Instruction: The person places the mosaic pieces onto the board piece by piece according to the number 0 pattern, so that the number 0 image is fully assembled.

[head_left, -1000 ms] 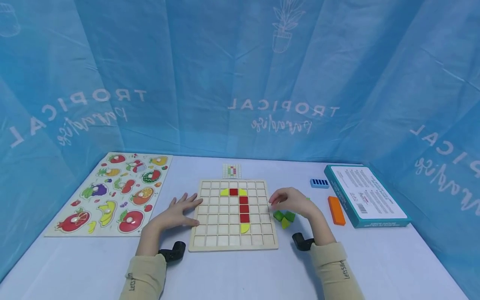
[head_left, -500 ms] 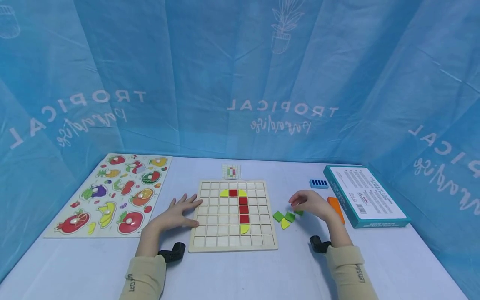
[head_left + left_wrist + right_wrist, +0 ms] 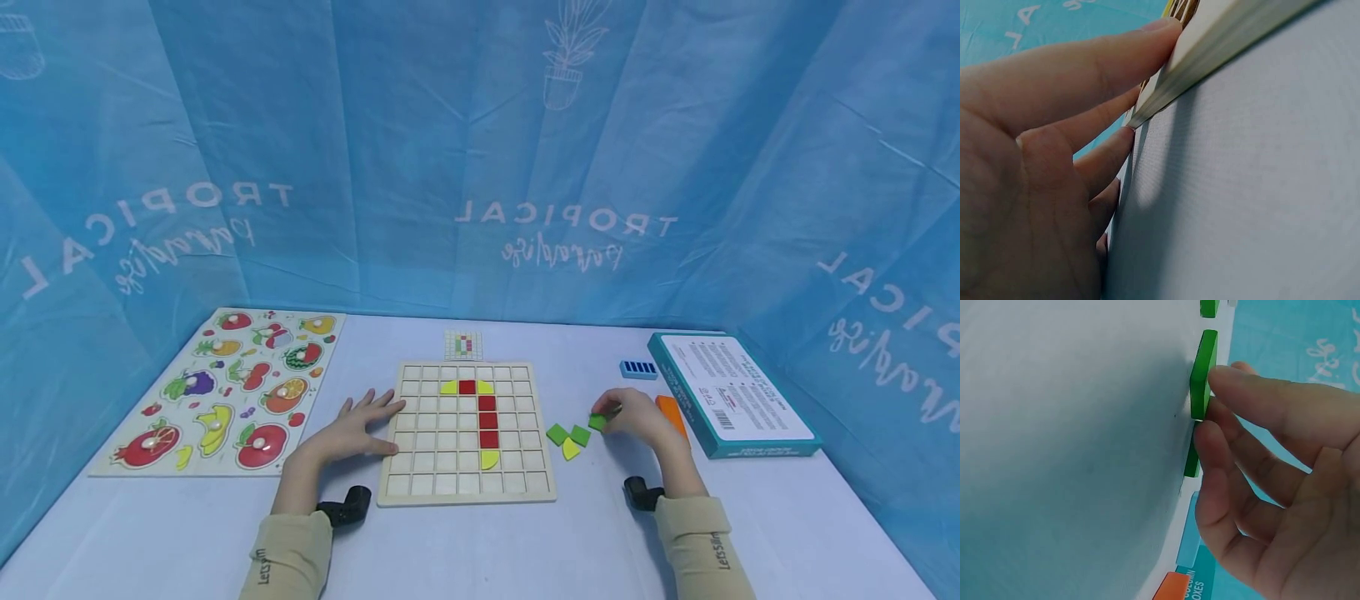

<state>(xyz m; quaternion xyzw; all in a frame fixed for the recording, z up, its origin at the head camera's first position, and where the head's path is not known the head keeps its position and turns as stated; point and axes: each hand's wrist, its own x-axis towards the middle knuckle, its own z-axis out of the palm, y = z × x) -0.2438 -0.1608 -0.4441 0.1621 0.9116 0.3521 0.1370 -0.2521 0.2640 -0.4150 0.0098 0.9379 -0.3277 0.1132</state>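
My left hand (image 3: 358, 425) lies with fingers spread along the left edge of a wooden grid board (image 3: 393, 492); in the left wrist view the thumb (image 3: 1116, 59) touches the board's rim. Red square tiles (image 3: 488, 420) and yellow rounded tiles (image 3: 489, 459) sit in the board's cells. Right of the board, my right hand (image 3: 633, 414) has its thumb and curled fingers at a green tile (image 3: 597, 422). In the right wrist view the thumb tip (image 3: 1225, 381) is against this green tile, the index fingertip at its end. Another green tile (image 3: 1192, 456) is partly behind the fingers.
Two more green tiles (image 3: 557, 434) and a yellow tile (image 3: 571, 449) lie beside the board. A small pattern card (image 3: 463, 345) is behind it. A fruit puzzle (image 3: 255, 400) lies left. An orange block (image 3: 672, 417), a blue block (image 3: 638, 368) and a teal box (image 3: 735, 392) stand right.
My right hand has moved right from the board's edge, past the loose tiles, and come down with thumb and fingers at a green tile. The left hand stays in place.
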